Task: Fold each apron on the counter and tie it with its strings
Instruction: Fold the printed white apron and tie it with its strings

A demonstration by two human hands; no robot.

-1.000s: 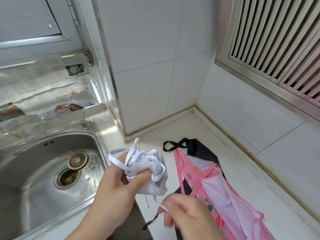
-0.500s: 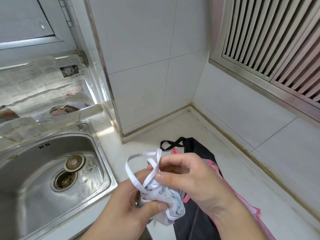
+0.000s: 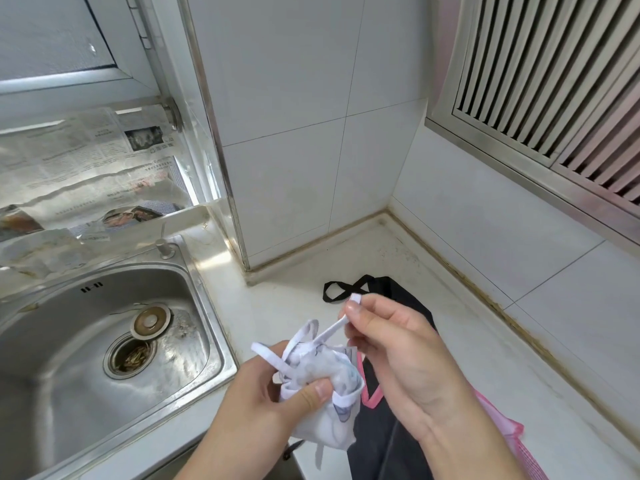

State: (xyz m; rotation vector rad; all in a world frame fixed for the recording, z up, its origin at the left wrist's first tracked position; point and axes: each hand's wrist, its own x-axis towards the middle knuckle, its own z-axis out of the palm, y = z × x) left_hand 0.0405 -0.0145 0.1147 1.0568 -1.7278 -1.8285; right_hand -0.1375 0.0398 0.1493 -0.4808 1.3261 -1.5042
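Two aprons [image 3: 388, 441] on white counter [image 3: 467, 341]; fingers [image 3: 353, 311] pinch string [image 3: 329, 330], left hand [image 3: 263, 403] grips bundle [image 3: 325, 386].

Bare counter [image 3: 311, 299] behind; black apron [image 3: 408, 306] and, seemingly, pink apron [image 3: 498, 420] block right.

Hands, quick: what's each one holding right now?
Left hand: grips the bundled white apron.
Right hand: pinches the apron's white string.
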